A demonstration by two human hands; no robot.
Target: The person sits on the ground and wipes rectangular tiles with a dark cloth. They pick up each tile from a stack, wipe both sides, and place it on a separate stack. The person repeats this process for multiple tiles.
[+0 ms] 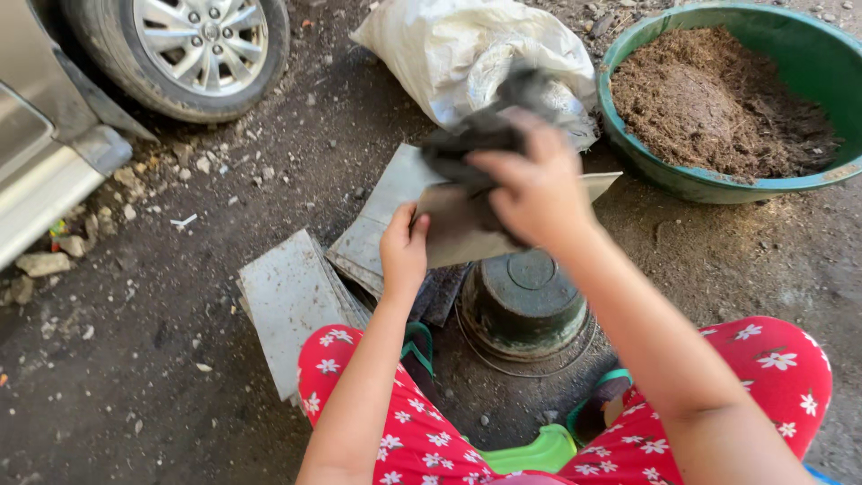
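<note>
Your left hand (403, 254) is closed on the near edge of a grey tile (467, 224), holding it up off the ground. Your right hand (537, 187) grips a dark rag (489, 126), bunched and pressed to the tile's face. The tile sits between your hands, above an upturned black pot (523, 304) that stands between your knees. More tiles (292, 301) lie stacked on the dirt to your left. Beyond the tile, a white sack (467, 54) lies beside a green basin (799, 54) of brown soil, with a car wheel (193, 45) at top left. You look mid-wipe; next, keep the left grip firm while the rag covers the face.
</note>
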